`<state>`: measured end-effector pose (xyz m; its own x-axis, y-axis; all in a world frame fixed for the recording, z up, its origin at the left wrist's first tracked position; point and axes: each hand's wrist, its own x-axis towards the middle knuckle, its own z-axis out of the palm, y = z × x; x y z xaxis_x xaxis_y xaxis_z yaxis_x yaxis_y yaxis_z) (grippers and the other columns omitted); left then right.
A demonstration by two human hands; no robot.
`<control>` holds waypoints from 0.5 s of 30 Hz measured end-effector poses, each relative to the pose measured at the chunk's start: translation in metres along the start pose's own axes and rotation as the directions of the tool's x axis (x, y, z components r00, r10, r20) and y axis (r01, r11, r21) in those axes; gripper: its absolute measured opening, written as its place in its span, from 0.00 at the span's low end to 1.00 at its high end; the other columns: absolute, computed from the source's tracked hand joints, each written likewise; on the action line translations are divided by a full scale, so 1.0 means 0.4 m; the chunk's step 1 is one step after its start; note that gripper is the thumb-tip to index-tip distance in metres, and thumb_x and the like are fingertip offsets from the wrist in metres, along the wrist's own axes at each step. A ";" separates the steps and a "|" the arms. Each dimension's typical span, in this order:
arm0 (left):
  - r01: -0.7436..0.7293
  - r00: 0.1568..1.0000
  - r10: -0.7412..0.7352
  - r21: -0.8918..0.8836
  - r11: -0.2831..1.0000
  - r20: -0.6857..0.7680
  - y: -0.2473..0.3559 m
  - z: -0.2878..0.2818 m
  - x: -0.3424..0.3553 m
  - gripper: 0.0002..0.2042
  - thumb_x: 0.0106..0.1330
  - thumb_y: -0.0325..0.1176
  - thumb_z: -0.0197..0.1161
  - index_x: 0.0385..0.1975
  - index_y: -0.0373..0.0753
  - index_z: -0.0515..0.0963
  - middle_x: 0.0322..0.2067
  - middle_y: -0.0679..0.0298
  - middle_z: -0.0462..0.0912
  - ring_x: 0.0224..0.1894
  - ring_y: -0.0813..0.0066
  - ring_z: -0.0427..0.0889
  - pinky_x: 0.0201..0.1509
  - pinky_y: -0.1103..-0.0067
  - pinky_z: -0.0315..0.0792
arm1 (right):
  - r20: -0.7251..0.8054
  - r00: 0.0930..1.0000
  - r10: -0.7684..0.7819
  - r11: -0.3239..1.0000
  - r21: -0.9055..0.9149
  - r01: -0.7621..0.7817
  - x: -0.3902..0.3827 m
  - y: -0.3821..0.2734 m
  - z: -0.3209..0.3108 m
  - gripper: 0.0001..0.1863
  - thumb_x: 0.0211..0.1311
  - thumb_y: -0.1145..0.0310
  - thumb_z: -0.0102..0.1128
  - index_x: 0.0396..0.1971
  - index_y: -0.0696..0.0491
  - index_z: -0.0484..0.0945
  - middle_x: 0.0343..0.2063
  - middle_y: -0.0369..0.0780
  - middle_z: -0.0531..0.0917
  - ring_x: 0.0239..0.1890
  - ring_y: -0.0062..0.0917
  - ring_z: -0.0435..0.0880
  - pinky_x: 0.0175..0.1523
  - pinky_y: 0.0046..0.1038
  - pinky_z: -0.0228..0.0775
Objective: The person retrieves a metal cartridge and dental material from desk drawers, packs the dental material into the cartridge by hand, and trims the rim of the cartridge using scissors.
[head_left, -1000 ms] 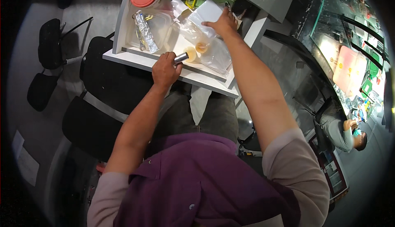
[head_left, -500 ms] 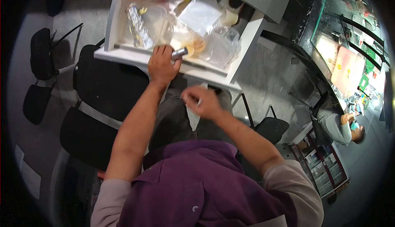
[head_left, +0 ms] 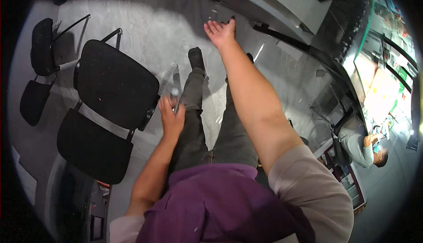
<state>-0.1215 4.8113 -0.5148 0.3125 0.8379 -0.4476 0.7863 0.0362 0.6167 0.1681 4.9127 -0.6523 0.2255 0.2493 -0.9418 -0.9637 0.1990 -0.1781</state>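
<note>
My left hand [head_left: 170, 118] is low over my left thigh, beside the black chair, with its fingers closed around a short silver cylinder [head_left: 175, 92]. That thing is blurred, so its exact kind does not show. My right hand [head_left: 220, 33] is stretched forward, palm up and fingers spread, holding nothing that I can see. It is just below the front of the grey-white desk [head_left: 282, 3]. The drawer's inside does not show.
A black chair [head_left: 119, 84] stands close on my left, with another dark chair [head_left: 44, 47] beyond it. To the right is a brightly lit, cluttered glass-edged table [head_left: 374, 80], where a person [head_left: 354, 139] in grey sits. Grey floor [head_left: 145, 18] lies ahead.
The open drawer full of plastic bags and containers has gone from view, pushed back into the desk. My left hand came down with the silver cylinder; my right reached forward and opened.
</note>
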 end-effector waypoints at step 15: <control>0.318 0.911 -0.352 0.176 0.932 0.215 -0.111 0.072 -0.050 0.17 0.61 0.38 0.59 0.42 0.33 0.68 0.38 0.46 0.76 0.42 0.46 0.76 0.46 0.60 0.70 | 0.140 0.968 -0.207 0.865 0.488 0.114 0.212 0.028 0.209 0.17 0.62 0.44 0.47 0.24 0.38 0.76 0.25 0.26 0.77 0.26 0.19 0.70 0.36 0.26 0.60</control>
<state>-0.1473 4.7773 -0.5516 0.1227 0.6339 -0.7636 0.9259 0.2039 0.3180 0.1885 5.0153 -0.7104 0.4378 0.3328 -0.8352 -0.7383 0.6633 -0.1226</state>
